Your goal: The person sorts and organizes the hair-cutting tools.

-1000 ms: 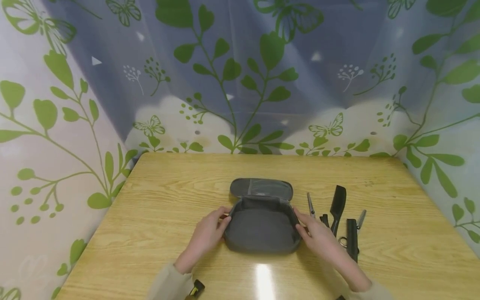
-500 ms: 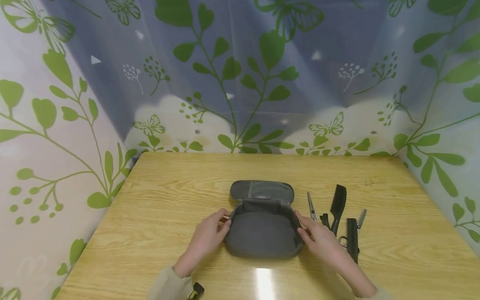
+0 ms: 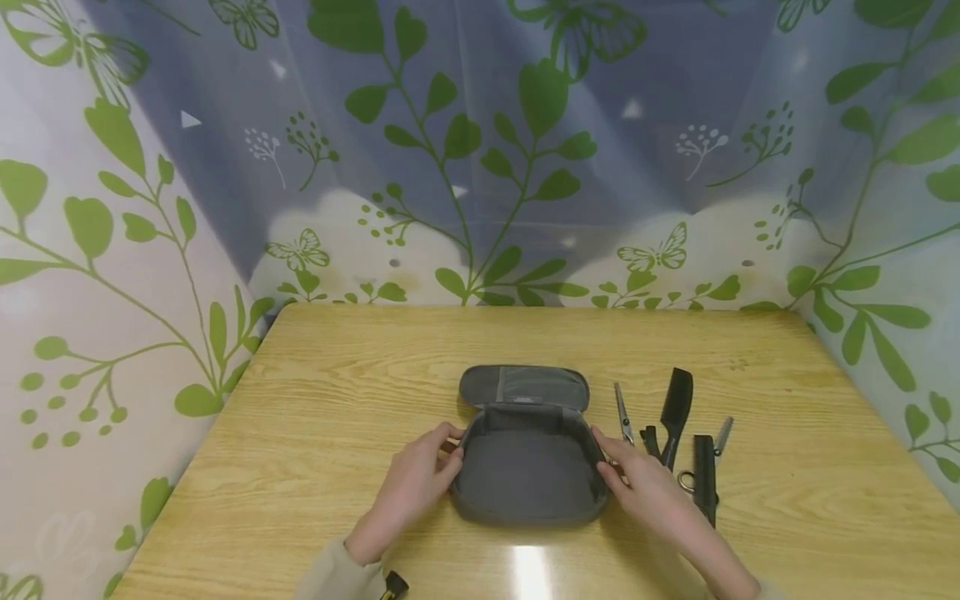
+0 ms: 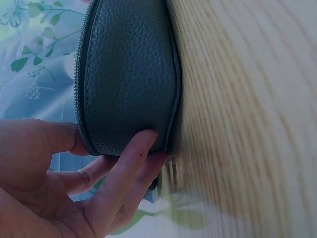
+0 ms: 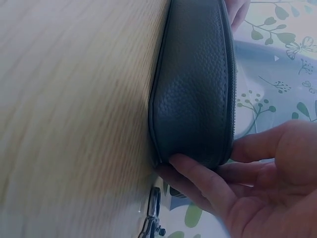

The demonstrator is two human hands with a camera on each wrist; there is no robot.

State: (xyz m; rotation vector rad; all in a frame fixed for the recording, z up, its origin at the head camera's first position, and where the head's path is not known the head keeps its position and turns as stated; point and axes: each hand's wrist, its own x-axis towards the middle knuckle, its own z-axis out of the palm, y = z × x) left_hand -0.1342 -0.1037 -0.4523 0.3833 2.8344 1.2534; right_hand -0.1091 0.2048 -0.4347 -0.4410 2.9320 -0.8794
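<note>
A dark grey zippered pouch [image 3: 528,475] lies on the table with its lid [image 3: 525,386] folded back, away from me. Nothing is seen inside it. My left hand [image 3: 415,479] holds the pouch's left side, thumb at the zip edge and fingers against the outer wall. On the opposite side my right hand [image 3: 651,490] grips it the same way. Pebbled leather-like walls of the pouch [image 4: 131,74] show in the left wrist view, with a metal zip along the rim. In the right wrist view the fingers touch the wall near the pouch's [image 5: 193,89] base.
Right of the pouch lie a pair of scissors [image 3: 622,412], a black handled comb [image 3: 677,408], a black hair clip [image 3: 650,440], another black comb [image 3: 704,475] and thinning scissors [image 3: 723,435]. The wooden table [image 3: 337,358] meets patterned cloth [image 3: 465,167] at back and sides.
Both hands have drawn the pouch slightly toward me, its lid still folded back. The combs and scissors lie where they were.
</note>
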